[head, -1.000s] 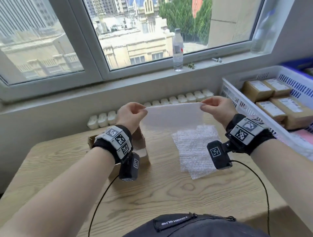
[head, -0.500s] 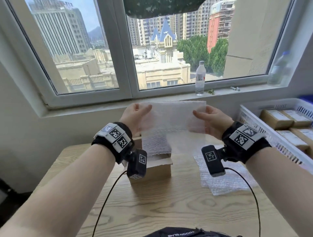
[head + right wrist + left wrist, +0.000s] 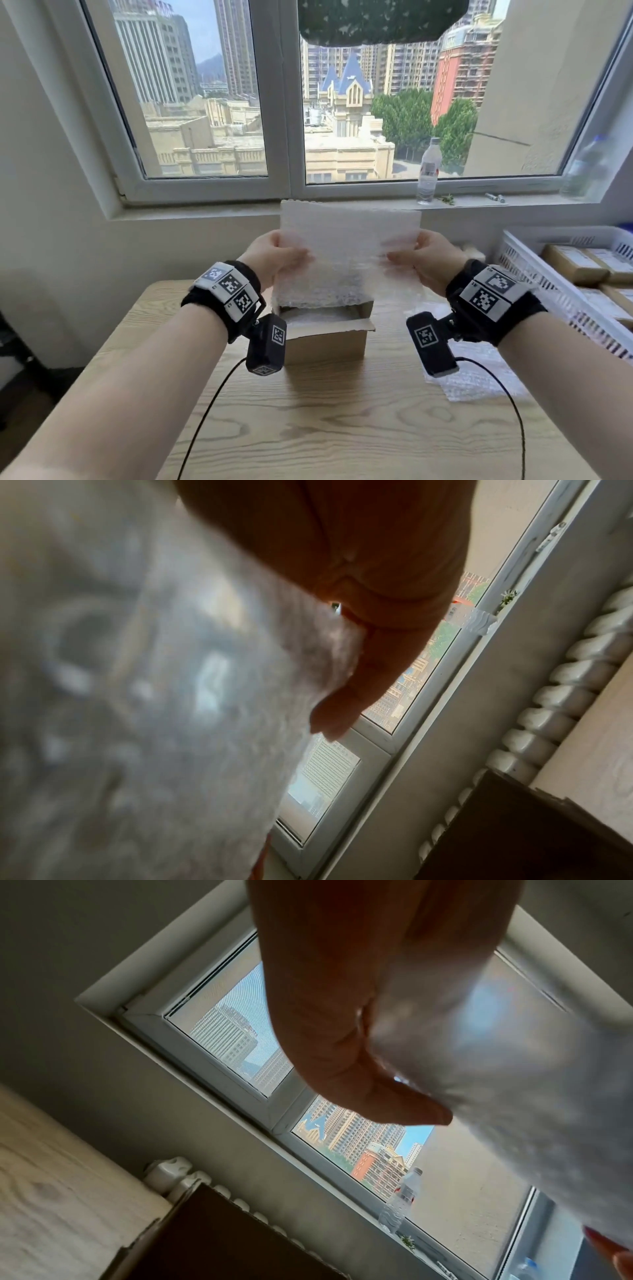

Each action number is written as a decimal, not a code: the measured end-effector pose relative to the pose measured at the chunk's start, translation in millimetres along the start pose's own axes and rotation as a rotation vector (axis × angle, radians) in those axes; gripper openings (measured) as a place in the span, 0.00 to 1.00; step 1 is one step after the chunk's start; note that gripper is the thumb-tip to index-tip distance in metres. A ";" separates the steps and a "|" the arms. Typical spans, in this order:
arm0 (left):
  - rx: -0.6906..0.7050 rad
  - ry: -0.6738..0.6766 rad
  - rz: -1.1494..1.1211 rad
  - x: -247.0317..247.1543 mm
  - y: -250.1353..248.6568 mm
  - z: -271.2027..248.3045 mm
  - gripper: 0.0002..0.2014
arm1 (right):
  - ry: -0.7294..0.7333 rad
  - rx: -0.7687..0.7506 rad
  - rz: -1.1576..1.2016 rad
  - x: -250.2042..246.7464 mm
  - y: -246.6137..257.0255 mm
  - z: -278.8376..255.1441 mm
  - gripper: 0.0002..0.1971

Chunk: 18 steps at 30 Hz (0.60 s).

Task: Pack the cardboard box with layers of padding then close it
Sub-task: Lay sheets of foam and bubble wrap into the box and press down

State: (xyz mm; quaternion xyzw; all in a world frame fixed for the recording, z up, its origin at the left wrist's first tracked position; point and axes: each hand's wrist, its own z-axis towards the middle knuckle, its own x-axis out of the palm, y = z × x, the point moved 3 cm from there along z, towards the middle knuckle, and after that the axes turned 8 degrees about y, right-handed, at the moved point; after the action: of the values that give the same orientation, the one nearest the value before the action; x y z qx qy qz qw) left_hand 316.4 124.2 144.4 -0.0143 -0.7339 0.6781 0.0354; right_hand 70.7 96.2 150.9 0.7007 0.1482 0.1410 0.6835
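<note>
Plainly the sheet point(image 3: 349, 246) is light, limp padding: a translucent white layer with bubble wrap hanging at its lower part, held upright in the air between the two hands and above the open box point(image 3: 325, 329). It looks soft enough to sag and fold wherever it is not supported, and its film is likely a little slippery, so the side edges are the sensible place to hold it. That is where it is held. The left hand point(image 3: 270, 255) pinches the left edge, thumb in front and fingers point(image 3: 279, 238) behind; the right hand point(image 3: 428, 257) pinches the right edge the same way. Both sets of fingers are clamped on the sheet, keeping it spread flat.

Directly below the fingers the box stands with flaps up, and pale padding already lies inside. The sheet's lower edge hangs just at the box's mouth; whether it touches the contents cannot be told. The box is thin cardboard, probably light and easily nudged.

Beneath the right hand, more bubble wrap point(image 3: 479, 377) lies on the wooden surface point(image 3: 342, 428). Beyond the right fingers a white crate point(image 3: 534, 270) holds small parcels, and a bottle point(image 3: 428, 171) stands on the sill.
</note>
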 end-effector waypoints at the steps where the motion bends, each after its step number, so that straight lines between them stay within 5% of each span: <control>1: -0.006 0.022 -0.010 -1.9 0.6 -2.0 0.06 | -0.043 -0.024 -0.003 1.6 0.5 1.7 0.11; 3: -0.044 0.004 -0.044 -5.8 2.9 -5.0 0.02 | -0.080 -0.057 0.034 5.3 3.5 2.5 0.13; 6: -0.163 -0.044 -0.265 -10.0 8.4 -6.7 0.13 | -0.047 -0.074 -0.037 12.3 6.4 -0.1 0.19; 11: -0.250 0.065 -0.439 -15.3 9.8 -13.7 0.33 | -0.089 -0.158 -0.352 20.4 2.8 0.6 0.27; 15: -0.242 0.067 -0.335 -14.2 9.1 -18.0 0.14 | -0.122 -0.130 -0.359 20.8 -4.3 4.8 0.30; 18: -0.167 0.030 -0.298 -12.3 8.2 -16.1 0.05 | -0.173 -0.067 0.100 14.4 -5.4 7.4 0.22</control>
State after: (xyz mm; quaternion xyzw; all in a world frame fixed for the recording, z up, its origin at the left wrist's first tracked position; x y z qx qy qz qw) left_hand 329.6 140.0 137.1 0.0816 -0.7813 0.6015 0.1454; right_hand 86.7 95.4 145.2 0.6934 0.0487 0.1187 0.7090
